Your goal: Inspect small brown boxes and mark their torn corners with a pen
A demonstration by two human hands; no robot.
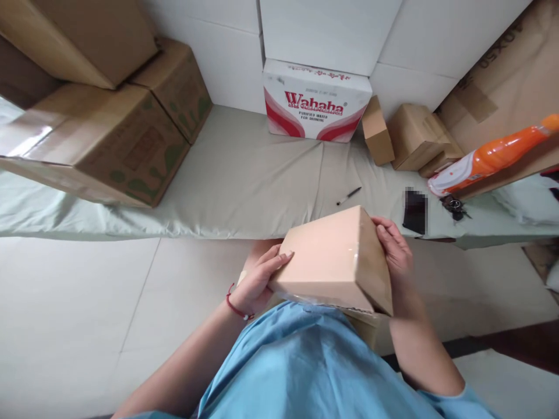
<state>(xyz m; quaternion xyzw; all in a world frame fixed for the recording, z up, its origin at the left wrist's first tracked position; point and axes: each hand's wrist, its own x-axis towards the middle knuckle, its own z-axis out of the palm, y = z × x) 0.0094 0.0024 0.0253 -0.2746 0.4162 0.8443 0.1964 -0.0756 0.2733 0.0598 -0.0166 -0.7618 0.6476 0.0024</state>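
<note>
Between my two hands is a small brown cardboard box [323, 250], held tilted close to my body, just in front of the table edge. My left hand [264, 276] grips its left end, thumb on the upper face and the other fingers partly hidden behind it. At the opposite end, my right hand [395, 247] is pressed on the box's side, its fingers curled at the far corner. A flap on the right end stands slightly apart along the lower edge, and clear tape shines on the box. A pen [348, 196] lies on the cloth beyond it.
Large cartons [105, 139] are stacked on the left of the cloth-covered table [244, 174]. A Wahaha water carton [317, 102] stands against the wall. Small boxes [414, 137], an orange bottle [493, 157], keys [454, 206] and a dark blurred-out object [414, 210] are on the right.
</note>
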